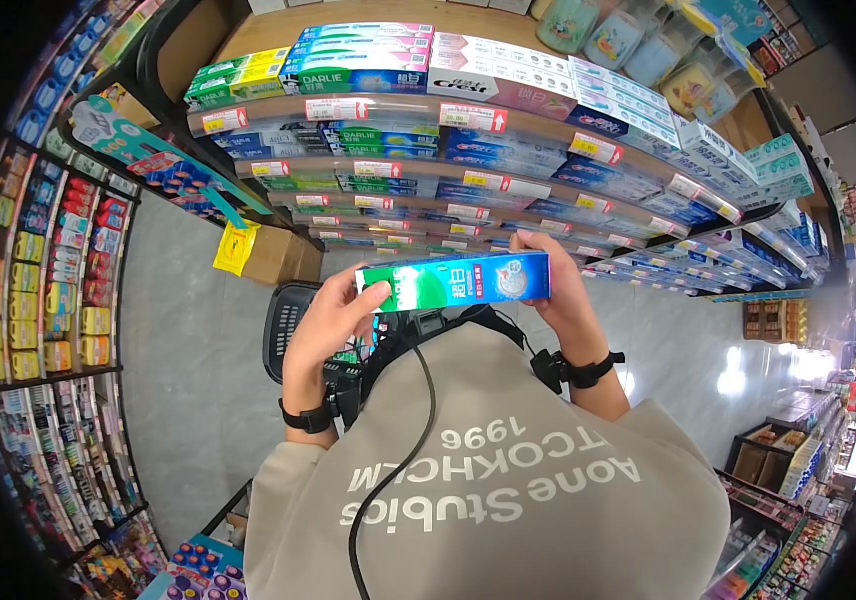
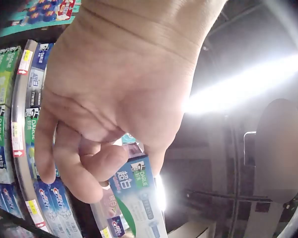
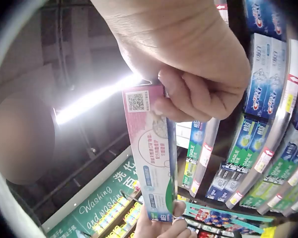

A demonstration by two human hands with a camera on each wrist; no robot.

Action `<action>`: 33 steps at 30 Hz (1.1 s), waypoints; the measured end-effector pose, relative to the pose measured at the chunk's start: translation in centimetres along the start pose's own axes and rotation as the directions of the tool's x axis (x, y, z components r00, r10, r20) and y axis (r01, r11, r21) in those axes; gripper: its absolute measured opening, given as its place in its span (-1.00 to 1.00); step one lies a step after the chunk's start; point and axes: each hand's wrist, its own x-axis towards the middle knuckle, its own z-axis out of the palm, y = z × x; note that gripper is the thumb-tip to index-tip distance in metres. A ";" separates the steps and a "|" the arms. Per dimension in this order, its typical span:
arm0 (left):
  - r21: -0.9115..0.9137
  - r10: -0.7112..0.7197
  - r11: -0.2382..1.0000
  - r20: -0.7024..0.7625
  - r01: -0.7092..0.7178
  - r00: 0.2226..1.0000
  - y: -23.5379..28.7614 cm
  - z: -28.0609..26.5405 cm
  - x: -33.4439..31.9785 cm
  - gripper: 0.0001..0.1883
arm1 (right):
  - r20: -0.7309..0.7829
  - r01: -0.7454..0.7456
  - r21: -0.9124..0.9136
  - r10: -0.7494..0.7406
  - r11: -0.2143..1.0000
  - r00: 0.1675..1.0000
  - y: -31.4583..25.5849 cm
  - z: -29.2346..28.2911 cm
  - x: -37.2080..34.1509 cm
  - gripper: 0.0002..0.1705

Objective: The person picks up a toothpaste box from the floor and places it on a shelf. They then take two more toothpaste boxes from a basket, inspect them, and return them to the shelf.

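Note:
A green-and-blue Darlie toothpaste box (image 1: 473, 282) is held level in front of the chest by both hands. My left hand (image 1: 331, 318) grips its green end, the thumb lying across the printed front. At the blue end my right hand (image 1: 566, 285) holds on, its fingers bent around the edge. The right wrist view shows the box's pale, pink-topped side (image 3: 148, 148) with a QR code, the right hand's fingers (image 3: 201, 96) curled at the pink end. In the left wrist view the box (image 2: 139, 198) shows beyond the left hand's curled fingers.
Tiered shelves of toothpaste boxes stand ahead, Crest boxes (image 1: 503, 75) and Darlie boxes (image 1: 353, 60) on top. A black basket (image 1: 276, 335) sits low at the left beside a cardboard box (image 1: 283, 258). Packed shelves (image 1: 48, 270) line the left. A cable (image 1: 418, 420) hangs down the sweatshirt.

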 end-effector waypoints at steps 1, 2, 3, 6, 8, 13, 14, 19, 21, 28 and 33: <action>-0.005 0.003 1.000 0.002 -0.003 1.000 0.0 0.0 0.0 -0.58 | 0.027 0.014 0.014 -0.014 1.000 1.000 0.2 -0.2 0.0 -0.65; -0.010 0.008 1.000 0.003 -0.008 1.000 0.1 0.1 -0.1 -0.58 | 0.004 0.017 0.011 -0.017 1.000 1.000 0.4 -0.3 0.0 -0.65; -0.025 0.028 0.999 -0.011 -0.028 1.000 0.2 0.3 -0.2 -0.59 | -0.019 0.021 0.009 -0.021 1.000 1.000 0.6 -0.4 0.1 -0.64; -0.059 0.076 0.995 -0.039 -0.078 0.996 0.6 0.8 -0.4 -0.61 | 0.021 0.098 -0.101 -0.096 0.990 0.995 0.4 -1.0 0.2 -0.60; -0.072 0.092 0.993 -0.039 -0.094 0.995 0.8 0.9 -0.7 -0.62 | 0.048 0.145 -0.159 -0.139 0.977 0.989 0.2 -1.1 0.4 -0.57; -0.093 0.199 0.973 -0.110 -0.209 0.974 0.3 0.9 -0.9 -0.55 | 0.173 0.166 -0.032 -0.158 0.986 0.972 -0.4 -0.7 -0.2 -0.51; -0.109 0.228 0.964 -0.126 -0.242 0.965 0.4 1.0 -1.0 -0.53 | 0.196 0.150 0.008 -0.149 0.989 0.969 -0.4 -0.7 -0.2 -0.53; -0.050 0.319 0.944 -0.105 -0.325 0.942 1.0 0.8 -1.7 -0.40 | 0.201 0.118 0.038 -0.123 0.992 0.972 -0.2 -0.3 -0.6 -0.57; -0.035 0.388 0.920 -0.068 -0.391 0.919 1.0 0.4 -1.7 -0.34 | 0.184 0.198 -0.053 -0.185 0.979 0.965 -0.4 0.1 -0.8 -0.51; 0.008 0.411 0.909 -0.193 -0.417 0.891 2.4 1.4 -1.9 -0.30 | 0.278 0.395 -0.128 -0.349 0.910 0.895 -1.0 0.1 -1.1 -0.41; 0.163 0.471 0.879 -0.141 -0.449 0.871 2.0 -0.3 -1.9 -0.40 | 0.321 0.415 -0.203 -0.340 0.887 0.884 -1.0 -0.2 -0.4 -0.47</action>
